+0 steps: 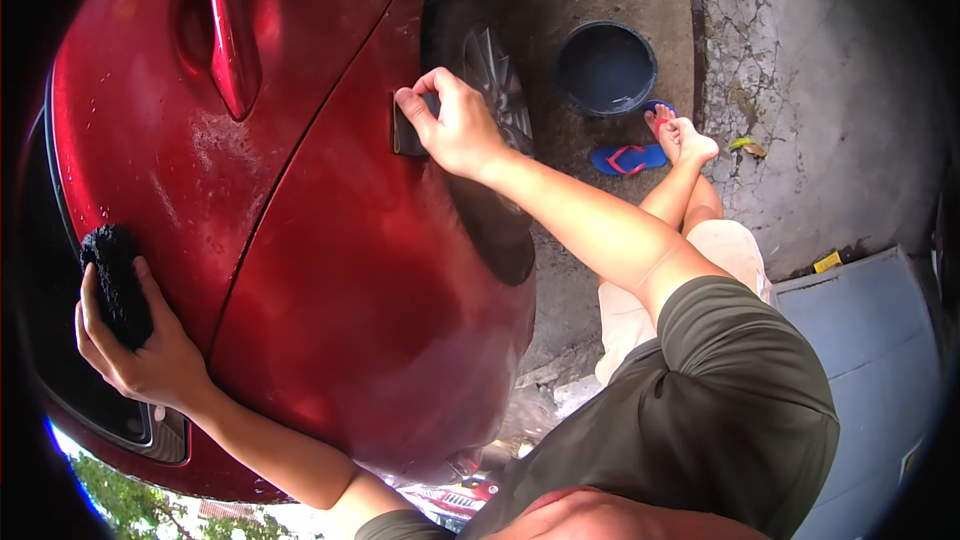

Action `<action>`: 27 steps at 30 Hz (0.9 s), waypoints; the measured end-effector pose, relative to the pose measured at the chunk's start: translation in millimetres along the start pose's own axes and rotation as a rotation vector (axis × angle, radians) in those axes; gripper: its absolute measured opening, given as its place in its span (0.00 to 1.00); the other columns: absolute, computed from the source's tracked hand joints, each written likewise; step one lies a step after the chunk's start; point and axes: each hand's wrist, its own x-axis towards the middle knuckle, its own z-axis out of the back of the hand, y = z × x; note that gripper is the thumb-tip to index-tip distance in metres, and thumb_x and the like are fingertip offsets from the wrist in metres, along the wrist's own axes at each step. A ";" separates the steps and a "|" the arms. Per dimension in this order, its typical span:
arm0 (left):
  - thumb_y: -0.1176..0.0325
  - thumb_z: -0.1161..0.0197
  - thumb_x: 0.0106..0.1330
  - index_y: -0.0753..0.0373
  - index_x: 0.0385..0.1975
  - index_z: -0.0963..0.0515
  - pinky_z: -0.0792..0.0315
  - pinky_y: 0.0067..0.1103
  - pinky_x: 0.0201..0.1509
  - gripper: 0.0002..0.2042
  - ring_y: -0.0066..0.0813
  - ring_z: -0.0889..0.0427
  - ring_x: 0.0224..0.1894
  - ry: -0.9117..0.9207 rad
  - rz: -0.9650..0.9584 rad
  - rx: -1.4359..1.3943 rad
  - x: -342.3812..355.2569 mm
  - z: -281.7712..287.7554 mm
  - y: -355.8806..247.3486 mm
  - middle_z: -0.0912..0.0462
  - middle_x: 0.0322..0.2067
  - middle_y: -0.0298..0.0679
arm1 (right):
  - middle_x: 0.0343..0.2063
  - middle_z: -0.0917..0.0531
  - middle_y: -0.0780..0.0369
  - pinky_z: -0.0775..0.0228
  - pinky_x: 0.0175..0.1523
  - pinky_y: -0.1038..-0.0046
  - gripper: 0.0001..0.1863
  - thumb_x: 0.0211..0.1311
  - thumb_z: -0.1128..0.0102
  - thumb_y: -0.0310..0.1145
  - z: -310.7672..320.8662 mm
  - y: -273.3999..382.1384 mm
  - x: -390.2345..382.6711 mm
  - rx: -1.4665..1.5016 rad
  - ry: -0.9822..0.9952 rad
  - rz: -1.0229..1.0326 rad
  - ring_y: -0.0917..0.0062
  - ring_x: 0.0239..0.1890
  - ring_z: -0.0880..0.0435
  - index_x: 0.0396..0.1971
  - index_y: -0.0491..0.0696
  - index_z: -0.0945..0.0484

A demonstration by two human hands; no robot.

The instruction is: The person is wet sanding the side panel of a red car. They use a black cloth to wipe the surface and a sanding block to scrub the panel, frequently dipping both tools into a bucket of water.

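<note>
Cracked concrete ground (800, 60) is lying beside a red car (340, 270). The right hand (455, 125) is gripping a small dark pad (405, 130), mostly hidden, against the rear panel. The left hand (140, 350) is clutching a black sponge (115, 280) at the window edge. The wheel (495, 90) is partly showing; a dark bucket (605, 68) is standing near blue flip-flops (628, 158).

Left hand (140, 340) curled in a grip, right hand (455, 125) pinching, both arms outstretched

The right hand (455, 125) presses a dark pad (405, 130) against the red car (330, 270) while the left hand (140, 350) grips a black sponge (117, 280).
</note>
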 end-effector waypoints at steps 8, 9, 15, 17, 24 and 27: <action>0.61 0.19 0.58 0.52 0.51 0.12 0.18 0.33 0.55 0.19 0.36 0.13 0.49 0.007 0.012 0.020 1.4 3.4 -4.7 0.13 0.47 0.37 | 0.25 0.15 0.63 0.28 0.36 0.74 0.17 0.70 0.31 0.44 -2.1 16.7 22.5 0.094 -0.031 0.162 0.83 0.28 0.20 0.37 0.43 0.17; 0.61 0.19 0.58 0.52 0.51 0.12 0.18 0.33 0.55 0.19 0.36 0.13 0.49 0.002 0.015 0.018 3.2 2.9 -5.3 0.13 0.47 0.37 | 0.25 0.15 0.63 0.28 0.37 0.74 0.17 0.69 0.30 0.44 -5.0 16.0 20.9 0.121 -0.036 0.097 0.82 0.29 0.20 0.36 0.43 0.17; 0.62 0.19 0.59 0.53 0.50 0.12 0.18 0.33 0.55 0.19 0.35 0.13 0.49 0.006 0.029 0.010 2.7 -0.1 -8.7 0.13 0.47 0.36 | 0.26 0.12 0.56 0.22 0.41 0.68 0.16 0.61 0.24 0.41 -15.7 14.7 47.5 0.231 -0.171 -0.011 0.73 0.32 0.12 0.30 0.42 0.14; 0.62 0.19 0.59 0.55 0.50 0.12 0.18 0.32 0.55 0.19 0.35 0.13 0.49 0.005 -0.010 0.010 2.8 1.0 -3.6 0.13 0.47 0.36 | 0.26 0.12 0.57 0.22 0.43 0.68 0.14 0.61 0.24 0.38 -13.6 15.0 11.9 0.231 -0.101 -0.012 0.74 0.33 0.12 0.29 0.43 0.16; 0.62 0.18 0.58 0.56 0.49 0.12 0.18 0.31 0.55 0.18 0.35 0.13 0.49 -0.025 -0.027 0.015 3.8 -3.7 0.9 0.12 0.47 0.37 | 0.29 0.13 0.62 0.24 0.45 0.74 0.13 0.67 0.27 0.37 -19.0 15.0 24.4 0.275 -0.092 -0.035 0.82 0.36 0.17 0.31 0.43 0.17; 0.62 0.18 0.58 0.56 0.48 0.12 0.18 0.31 0.55 0.18 0.35 0.13 0.49 -0.017 -0.049 -0.014 5.8 -2.8 1.0 0.12 0.47 0.37 | 0.28 0.13 0.61 0.24 0.45 0.73 0.14 0.66 0.26 0.38 -18.1 12.2 21.1 0.286 -0.108 0.036 0.81 0.35 0.17 0.30 0.43 0.17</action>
